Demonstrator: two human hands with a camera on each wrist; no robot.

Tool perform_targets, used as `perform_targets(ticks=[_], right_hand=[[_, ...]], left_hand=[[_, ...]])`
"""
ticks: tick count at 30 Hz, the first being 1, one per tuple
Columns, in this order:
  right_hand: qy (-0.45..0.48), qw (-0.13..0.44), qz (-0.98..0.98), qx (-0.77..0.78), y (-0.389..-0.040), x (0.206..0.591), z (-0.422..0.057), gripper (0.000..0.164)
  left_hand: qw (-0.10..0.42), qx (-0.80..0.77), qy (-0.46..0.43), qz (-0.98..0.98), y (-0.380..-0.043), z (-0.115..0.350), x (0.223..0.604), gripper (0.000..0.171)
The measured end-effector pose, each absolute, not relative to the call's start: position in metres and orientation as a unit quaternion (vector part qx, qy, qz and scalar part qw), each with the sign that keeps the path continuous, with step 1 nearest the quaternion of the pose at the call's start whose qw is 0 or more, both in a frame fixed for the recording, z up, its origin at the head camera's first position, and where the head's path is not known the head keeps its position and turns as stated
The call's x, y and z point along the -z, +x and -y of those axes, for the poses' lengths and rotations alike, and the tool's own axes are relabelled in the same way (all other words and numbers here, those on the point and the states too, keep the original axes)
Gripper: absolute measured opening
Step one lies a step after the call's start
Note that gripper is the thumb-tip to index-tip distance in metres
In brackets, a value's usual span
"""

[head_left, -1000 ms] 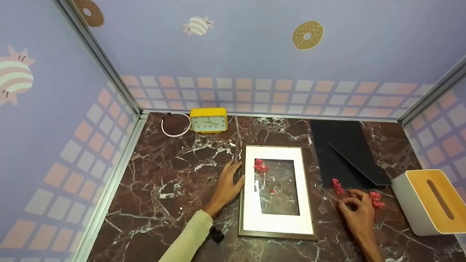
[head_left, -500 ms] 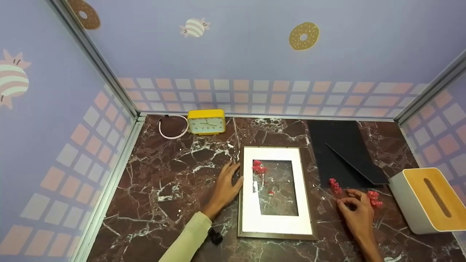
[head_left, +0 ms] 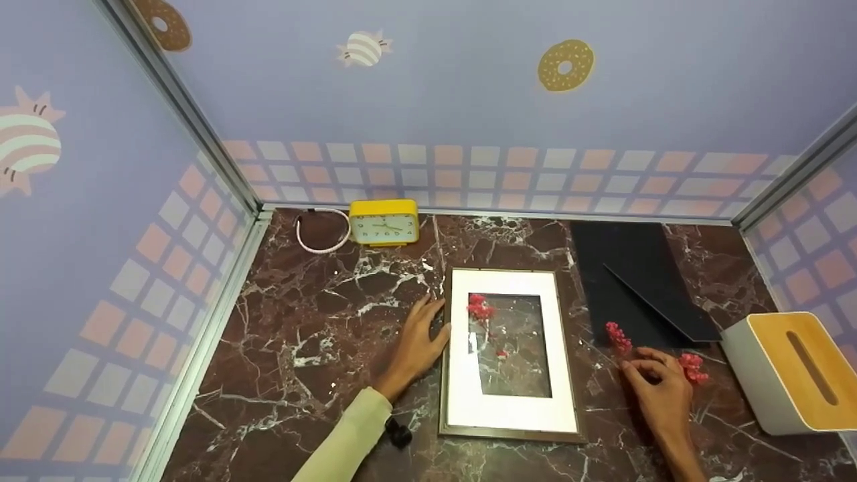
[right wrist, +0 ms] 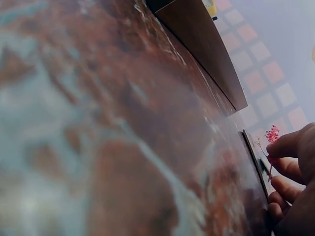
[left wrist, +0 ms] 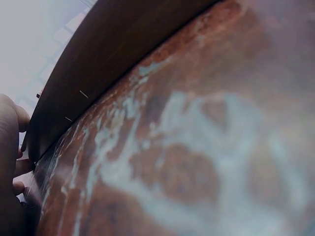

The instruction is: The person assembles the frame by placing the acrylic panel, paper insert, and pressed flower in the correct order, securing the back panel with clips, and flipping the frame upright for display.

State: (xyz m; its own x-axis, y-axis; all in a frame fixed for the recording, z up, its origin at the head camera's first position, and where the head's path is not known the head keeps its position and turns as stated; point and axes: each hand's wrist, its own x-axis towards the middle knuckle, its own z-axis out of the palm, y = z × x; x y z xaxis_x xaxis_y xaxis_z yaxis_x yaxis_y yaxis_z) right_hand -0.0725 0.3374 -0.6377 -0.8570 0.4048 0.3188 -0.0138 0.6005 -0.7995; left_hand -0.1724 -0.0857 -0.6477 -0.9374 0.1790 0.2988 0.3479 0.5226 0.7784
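A picture frame [head_left: 566,361] with a white mat [head_left: 462,375] lies on the marble-patterned table. Pink dried flowers [head_left: 479,308] show at the upper left of its window, with a small pink piece [head_left: 502,353] lower down. Along the frame's left side rests my left hand [head_left: 418,345], fingers extended and touching the edge. To the right of the frame, my right hand [head_left: 663,391] pinches a pink flower sprig [head_left: 617,336] by its thin stem between thumb and fingertips, also visible as a sprig [right wrist: 272,135] in the right wrist view. Another pink flower cluster [head_left: 693,368] lies beside that hand's knuckles.
Black backing boards [head_left: 616,268], one with a raised flap [head_left: 659,301], lie behind the right hand. A tissue box [head_left: 770,375] with a wooden lid stands at right. A yellow clock [head_left: 383,221] and a white headband [head_left: 323,250] sit at the back left, near the wall.
The sprig in my right hand has shifted slightly up and left, and that hand has turned a little. My left hand and the picture frame stay put.
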Motion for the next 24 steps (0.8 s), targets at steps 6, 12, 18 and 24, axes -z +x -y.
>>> perform_targets(ticks=[6,12,18,24], right_hand=[[-0.113,0.248,0.856,-0.440,-0.077,0.629,-0.330,0.006],[-0.106,0.247,0.844,-0.464,-0.086,0.622,-0.319,0.007],[-0.104,0.234,0.829,-0.497,-0.093,0.615,-0.306,0.005],[-0.100,0.207,0.817,-0.529,-0.102,0.609,-0.294,0.005]], left_hand=[[0.085,0.467,-0.153,0.867,-0.172,0.086,0.649,0.053],[0.076,0.462,-0.151,0.871,-0.173,0.087,0.649,0.052],[0.113,0.448,-0.175,0.869,-0.174,0.087,0.650,0.048],[0.137,0.473,-0.181,0.851,-0.173,0.089,0.650,0.045]])
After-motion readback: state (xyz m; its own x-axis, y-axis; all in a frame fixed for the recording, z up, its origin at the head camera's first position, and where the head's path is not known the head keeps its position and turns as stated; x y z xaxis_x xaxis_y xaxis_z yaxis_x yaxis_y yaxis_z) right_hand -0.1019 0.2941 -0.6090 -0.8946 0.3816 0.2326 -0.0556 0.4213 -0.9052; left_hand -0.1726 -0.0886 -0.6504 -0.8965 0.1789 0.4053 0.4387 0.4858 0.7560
